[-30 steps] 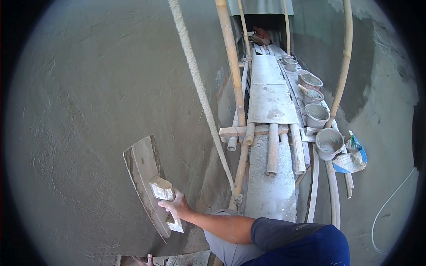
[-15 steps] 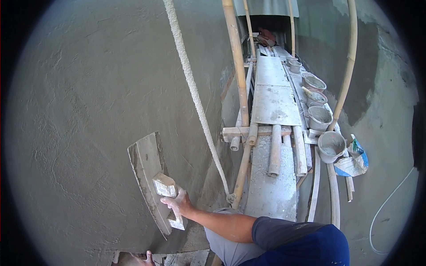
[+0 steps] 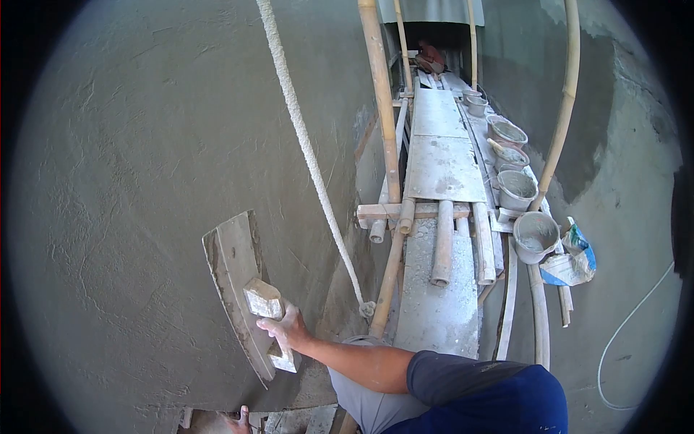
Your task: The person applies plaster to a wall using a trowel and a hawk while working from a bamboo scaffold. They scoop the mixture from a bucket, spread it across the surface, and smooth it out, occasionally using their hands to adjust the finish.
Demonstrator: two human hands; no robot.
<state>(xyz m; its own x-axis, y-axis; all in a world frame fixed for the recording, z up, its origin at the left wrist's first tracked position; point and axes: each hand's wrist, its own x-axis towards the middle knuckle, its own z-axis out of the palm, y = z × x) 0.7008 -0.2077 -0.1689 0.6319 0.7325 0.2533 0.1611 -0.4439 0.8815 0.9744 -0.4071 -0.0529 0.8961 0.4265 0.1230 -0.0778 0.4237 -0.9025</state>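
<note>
My right hand (image 3: 288, 330) is closed around the handle of a long plastering float (image 3: 235, 264). Its flat board lies against the wet grey wall (image 3: 144, 217), tilted with the upper end to the left, and pale blocks carry the handle. At the bottom edge, my left hand (image 3: 241, 419) shows only in part. Its thumb stands up, apart from the fingers, and nothing can be seen in it. Below the plastered wall, close to this hand, are some boards (image 3: 300, 421).
A plaster-coated rope (image 3: 300, 134) hangs before the wall. Bamboo poles (image 3: 381, 94) flank a plank walkway (image 3: 444, 170). Several buckets (image 3: 537, 235) line its right side, beside a torn sack (image 3: 571, 264). A person (image 3: 431, 58) crouches at the far end.
The whole view has shifted slightly, with the float and my right hand a little further left in it. The grip is unchanged. The far person shows more fully now.
</note>
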